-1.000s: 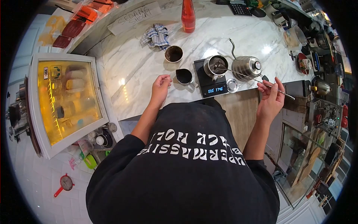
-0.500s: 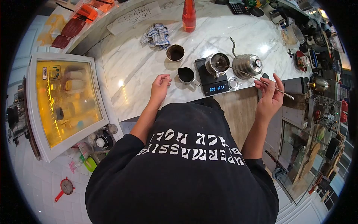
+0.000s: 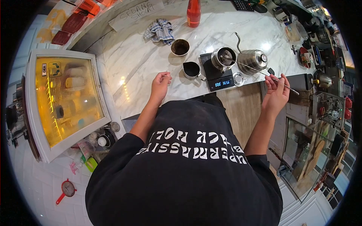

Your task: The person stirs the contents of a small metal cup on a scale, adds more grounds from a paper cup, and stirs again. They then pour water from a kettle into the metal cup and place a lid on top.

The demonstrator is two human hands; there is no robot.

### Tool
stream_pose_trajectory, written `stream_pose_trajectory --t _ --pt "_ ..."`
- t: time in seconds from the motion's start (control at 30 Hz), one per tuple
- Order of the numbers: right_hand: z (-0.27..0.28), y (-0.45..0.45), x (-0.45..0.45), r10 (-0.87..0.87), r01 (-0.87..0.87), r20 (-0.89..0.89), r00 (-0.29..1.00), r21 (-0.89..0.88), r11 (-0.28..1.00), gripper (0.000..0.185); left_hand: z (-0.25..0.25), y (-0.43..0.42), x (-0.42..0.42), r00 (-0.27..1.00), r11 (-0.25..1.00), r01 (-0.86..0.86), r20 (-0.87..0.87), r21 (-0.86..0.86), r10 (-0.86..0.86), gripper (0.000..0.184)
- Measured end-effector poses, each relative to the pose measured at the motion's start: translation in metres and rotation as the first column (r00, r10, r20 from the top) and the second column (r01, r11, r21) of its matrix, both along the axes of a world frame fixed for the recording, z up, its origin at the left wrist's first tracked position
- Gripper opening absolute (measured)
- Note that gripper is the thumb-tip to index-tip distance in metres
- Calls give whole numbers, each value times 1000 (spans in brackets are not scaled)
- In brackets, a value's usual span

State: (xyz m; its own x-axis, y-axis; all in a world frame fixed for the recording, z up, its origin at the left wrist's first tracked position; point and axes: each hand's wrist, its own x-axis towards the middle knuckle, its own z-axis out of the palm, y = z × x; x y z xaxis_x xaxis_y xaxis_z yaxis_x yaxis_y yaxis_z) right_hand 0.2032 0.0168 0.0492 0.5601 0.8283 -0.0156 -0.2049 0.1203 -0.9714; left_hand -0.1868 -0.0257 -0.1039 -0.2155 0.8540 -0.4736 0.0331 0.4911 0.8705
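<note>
Head view, held spoon (image 3: pixel 253 69), "SEDANG SHOLAT" sign (image 3: pixel 136 14)

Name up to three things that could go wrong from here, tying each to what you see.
The spoon in the right hand reaches into the metal cup; a hard stir could splash its dark contents onto the scale.

Its handle crosses in front of the kettle in this view, so a wide swing might knock it.

The small round metal piece sits near the counter's edge and could be brushed off.
</note>
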Motion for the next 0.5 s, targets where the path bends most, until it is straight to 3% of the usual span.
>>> stream_pose_trajectory --t 0.3,0.5 --pt "-1 -5 2 -51 50 -16 999 -31 998 26 4 -1 0 999 999 -28 32 20 28 29" --pt "36 -22 -23 -65 44 257 964 87 995 27 11 -1 1 999 1000 -18 31 12 18 29"
